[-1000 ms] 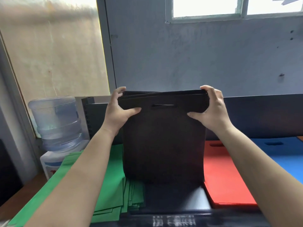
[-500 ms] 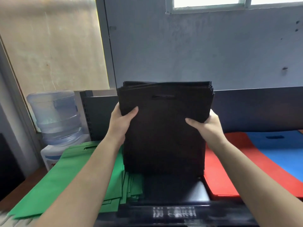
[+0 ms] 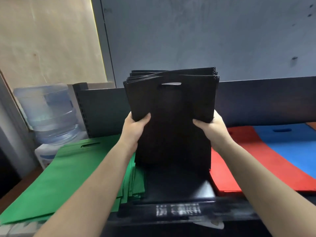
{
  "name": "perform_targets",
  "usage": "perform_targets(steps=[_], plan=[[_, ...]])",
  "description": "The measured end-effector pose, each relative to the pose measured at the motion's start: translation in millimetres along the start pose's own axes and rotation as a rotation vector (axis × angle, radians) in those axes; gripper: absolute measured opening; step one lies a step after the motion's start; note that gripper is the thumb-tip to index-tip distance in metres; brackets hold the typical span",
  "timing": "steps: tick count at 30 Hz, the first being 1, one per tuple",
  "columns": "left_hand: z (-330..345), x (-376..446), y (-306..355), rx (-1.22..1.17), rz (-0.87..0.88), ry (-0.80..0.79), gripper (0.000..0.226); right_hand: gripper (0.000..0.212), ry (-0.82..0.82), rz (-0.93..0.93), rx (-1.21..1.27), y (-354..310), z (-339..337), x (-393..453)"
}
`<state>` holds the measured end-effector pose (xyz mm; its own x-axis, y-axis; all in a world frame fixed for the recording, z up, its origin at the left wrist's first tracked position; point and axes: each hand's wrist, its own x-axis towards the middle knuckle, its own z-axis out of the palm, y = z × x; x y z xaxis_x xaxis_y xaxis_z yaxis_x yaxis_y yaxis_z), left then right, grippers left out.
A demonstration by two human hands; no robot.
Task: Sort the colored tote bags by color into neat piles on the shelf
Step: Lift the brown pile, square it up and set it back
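Along the shelf (image 3: 266, 100), three flat piles lie side by side: green tote bags (image 3: 71, 171) at my left, red tote bags (image 3: 239, 165) right of centre, blue tote bags (image 3: 290, 144) beyond them. Between green and red, I hold the stack of black tote bags (image 3: 171, 120) upright on its lower edge, handle cut-outs uppermost. A water bottle (image 3: 49, 113) stands beside the shelf end at far left.

Handling, as I judge it: the non-woven fabric looks light and soft, semi-stiff only while many bags are bundled; the upper edges already fan apart, so single layers would slide and flop if the grip loosens. The stack bows slightly under its own height.

Hold points: my left hand (image 3: 135, 129) grips the left edge at mid-height, thumb in front, fingers (image 3: 130, 117) wrapped behind. My right hand (image 3: 212, 127) mirrors it on the right edge. Clamping both side edges keeps the layers registered; taking the top corners alone would likely let the lower half splay.
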<state>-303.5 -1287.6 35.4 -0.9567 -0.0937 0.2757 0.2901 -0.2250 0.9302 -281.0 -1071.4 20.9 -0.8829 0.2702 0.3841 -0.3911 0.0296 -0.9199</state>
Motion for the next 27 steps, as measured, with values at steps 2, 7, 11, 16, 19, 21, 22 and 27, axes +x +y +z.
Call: perform_targets(steps=[2, 7, 11, 16, 19, 21, 22, 27], plan=[[7, 4, 7, 0.003, 0.04, -0.006, 0.015, 0.036, 0.001, -0.021, 0.029, -9, 0, 6], [5, 9, 8, -0.05, 0.046, -0.034, 0.021, 0.041, -0.067, 0.054, 0.145, -12, -7, 11], [-11, 3, -18, 0.01, -0.075, -0.008, 0.024, 0.041, -0.081, 0.083, -0.031, 13, -19, -3], [-6, 4, -22, 0.063, 0.052, 0.035, 0.018, 0.038, -0.038, -0.025, 0.008, 21, -13, -2], [-14, 8, -18, 0.177, 0.056, 0.048, 0.02, 0.053, -0.045, -0.046, -0.058, 19, -16, 1], [-17, 9, -13, 0.198, 0.09, 0.006, 0.025, 0.071, -0.013, -0.097, -0.098, 12, -18, 3], [-14, 10, -8, 0.173, 0.132, -0.013, 0.028, 0.08, 0.014, -0.144, -0.103, 5, -17, 6], [0, 26, 36, 0.083, 0.381, -0.022, 0.054, 0.101, 0.103, -0.516, -0.391, -44, -16, 30]])
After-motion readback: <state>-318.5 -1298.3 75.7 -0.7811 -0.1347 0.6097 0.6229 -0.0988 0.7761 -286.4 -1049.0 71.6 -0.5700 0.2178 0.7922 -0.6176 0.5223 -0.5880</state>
